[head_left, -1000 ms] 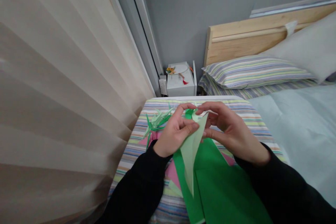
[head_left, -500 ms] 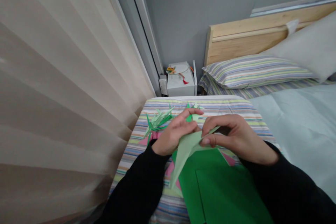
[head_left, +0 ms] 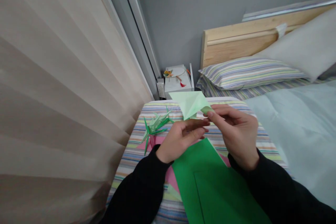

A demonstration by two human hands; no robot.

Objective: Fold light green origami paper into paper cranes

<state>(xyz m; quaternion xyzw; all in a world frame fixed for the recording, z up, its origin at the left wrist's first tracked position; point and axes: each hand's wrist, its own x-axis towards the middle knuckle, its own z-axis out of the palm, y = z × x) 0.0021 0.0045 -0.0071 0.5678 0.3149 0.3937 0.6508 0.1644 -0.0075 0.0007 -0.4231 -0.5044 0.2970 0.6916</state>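
Striped bedspread [head_left: 136, 157], origami paper [head_left: 189, 104] pointing upper-left

Soft, rather dim light seems to come through the sheer curtain [head_left: 60, 91] at 9 o'clock; shadows stay faint; the wide lens bends lines toward 10 and 2 o'clock; the pale green paper [head_left: 189, 104] near 12 o'clock looks slightly soft.

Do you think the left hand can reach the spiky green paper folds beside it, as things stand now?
Probably yes. The left hand is right beside the spiky green paper folds, and nothing seems to block it. The pale green paper, pinched by the right hand, is up and away from them.
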